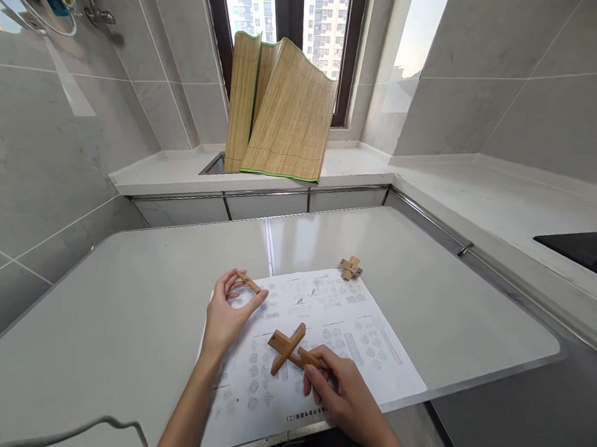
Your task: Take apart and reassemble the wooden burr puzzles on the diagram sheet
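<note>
At twelve o'clock a folded slatted mat [291,116], edged in green, is stood on a white ledge [456,175] before a window [289,13]. A black panel [584,250] is seen at three, a grey cable [92,423] at eight, a metal fitting [100,17] at ten.

In left hand [227,318], brown wooden stick [248,283]; in right hand [334,380], crossed brown wooden bars [287,347]; white paper sheet [388,378] lies beneath both; beyond, brown wooden cross [350,268].

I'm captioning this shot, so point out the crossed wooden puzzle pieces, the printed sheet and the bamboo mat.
Crossed wooden puzzle pieces [288,349], head view: the slanting bar.
Printed sheet [318,316], head view: upper middle.
Bamboo mat [291,113], head view: front panel.
</note>
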`<state>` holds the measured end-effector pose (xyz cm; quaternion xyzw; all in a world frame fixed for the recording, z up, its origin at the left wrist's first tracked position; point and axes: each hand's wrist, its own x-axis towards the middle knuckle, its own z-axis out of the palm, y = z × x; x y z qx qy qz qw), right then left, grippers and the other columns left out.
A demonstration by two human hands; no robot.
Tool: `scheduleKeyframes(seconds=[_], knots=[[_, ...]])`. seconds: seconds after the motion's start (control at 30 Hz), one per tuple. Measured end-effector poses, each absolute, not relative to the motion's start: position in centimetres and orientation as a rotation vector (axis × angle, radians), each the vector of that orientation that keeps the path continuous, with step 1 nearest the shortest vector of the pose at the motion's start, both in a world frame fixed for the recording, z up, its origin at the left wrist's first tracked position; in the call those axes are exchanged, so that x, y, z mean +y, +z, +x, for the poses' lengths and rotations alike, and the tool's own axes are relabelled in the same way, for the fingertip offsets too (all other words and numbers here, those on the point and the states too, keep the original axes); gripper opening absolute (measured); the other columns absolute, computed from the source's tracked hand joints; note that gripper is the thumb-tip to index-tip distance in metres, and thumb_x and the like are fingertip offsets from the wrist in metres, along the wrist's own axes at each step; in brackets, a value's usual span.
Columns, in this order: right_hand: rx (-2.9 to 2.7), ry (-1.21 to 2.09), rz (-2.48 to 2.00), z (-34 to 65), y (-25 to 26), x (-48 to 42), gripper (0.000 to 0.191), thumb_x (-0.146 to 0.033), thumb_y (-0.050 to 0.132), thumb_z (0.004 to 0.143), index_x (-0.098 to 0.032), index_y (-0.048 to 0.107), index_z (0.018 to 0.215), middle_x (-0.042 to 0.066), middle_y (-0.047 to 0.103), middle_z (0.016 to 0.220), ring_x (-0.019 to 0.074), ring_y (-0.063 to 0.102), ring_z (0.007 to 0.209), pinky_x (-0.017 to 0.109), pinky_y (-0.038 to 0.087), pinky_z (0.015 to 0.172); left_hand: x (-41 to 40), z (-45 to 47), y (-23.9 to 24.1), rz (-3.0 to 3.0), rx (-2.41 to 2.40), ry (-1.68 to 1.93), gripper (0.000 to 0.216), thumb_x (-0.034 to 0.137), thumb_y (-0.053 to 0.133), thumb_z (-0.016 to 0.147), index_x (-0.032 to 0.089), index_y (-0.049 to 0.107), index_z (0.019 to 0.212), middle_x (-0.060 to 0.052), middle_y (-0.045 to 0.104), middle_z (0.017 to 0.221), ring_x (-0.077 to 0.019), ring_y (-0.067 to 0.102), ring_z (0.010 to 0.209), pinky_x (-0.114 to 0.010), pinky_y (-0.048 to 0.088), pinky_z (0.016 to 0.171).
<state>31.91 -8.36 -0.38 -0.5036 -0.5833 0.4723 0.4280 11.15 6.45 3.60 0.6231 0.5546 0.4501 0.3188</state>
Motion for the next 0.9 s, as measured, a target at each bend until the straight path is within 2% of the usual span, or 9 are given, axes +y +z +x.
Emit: scheduleKeyframes(seconds=[0.17, 0.27, 0.43, 0.7, 0.9], knots=[[-1.439, 1.187, -1.273, 31.9, -0.3, -8.3, 0.037, -0.053, 0.046, 0.105, -0.023, 0.057, 0.087, 0.000, 0.068, 0.071, 0.0152, 0.054, 0.058, 0.028, 0.041, 0.058, 8.6, 8.5, 2.6, 1.945, 1.719, 0.943, 0.083, 0.057, 0.083, 0.073, 0.023, 0.049, 0.141, -0.014, 0.061, 0.141, -0.0383, 0.056, 0.131, -0.057, 0.048, 0.107], [-1.435, 1.197, -1.274, 31.9, -0.2, -8.4, 0.037, -0.053, 0.046, 0.105, -0.023, 0.057, 0.087, 0.001, 0.069, 0.073, 0.0157, 0.054, 0.060, 0.029, 0.042, 0.059, 9.6, 6.5, 2.7, 2.158, 1.694, 0.820, 0.082, 0.061, 0.079, 0.075, 0.023, 0.050, 0.142, -0.013, 0.057, 0.144, -0.0391, 0.045, 0.139, -0.056, 0.043, 0.112], [-1.416, 1.203, -1.272, 32.0, -0.6, -8.6, 0.036, -0.054, 0.047, 0.105, -0.023, 0.060, 0.091, 0.001, 0.069, 0.074, 0.0169, 0.056, 0.062, 0.030, 0.044, 0.063, 11.3, 3.8, 2.0, 2.161, 1.701, 0.720, 0.085, 0.069, 0.075, 0.076, 0.023, 0.052, 0.144, -0.013, 0.057, 0.141, -0.0393, 0.042, 0.139, -0.054, 0.044, 0.109], [-1.376, 1.265, -1.295, 31.8, -0.1, -8.1, 0.040, -0.059, 0.048, 0.104, -0.023, 0.060, 0.092, 0.000, 0.068, 0.073, 0.0164, 0.055, 0.062, 0.029, 0.040, 0.061, 11.8, 3.3, 0.3, 2.198, 1.584, 0.749, 0.081, 0.064, 0.072, 0.082, 0.025, 0.050, 0.149, -0.011, 0.057, 0.145, -0.0364, 0.042, 0.140, -0.051, 0.039, 0.114], [-1.327, 1.273, -1.252, 31.5, 0.9, -2.4, 0.045, -0.065, 0.055, 0.098, -0.022, 0.059, 0.087, -0.002, 0.065, 0.069, 0.0142, 0.052, 0.056, 0.028, 0.041, 0.059, 11.4, 2.6, -0.2, 2.271, 1.451, 0.745, 0.070, 0.060, 0.071, 0.085, 0.029, 0.055, 0.146, -0.008, 0.060, 0.144, -0.0342, 0.044, 0.138, -0.051, 0.039, 0.115]])
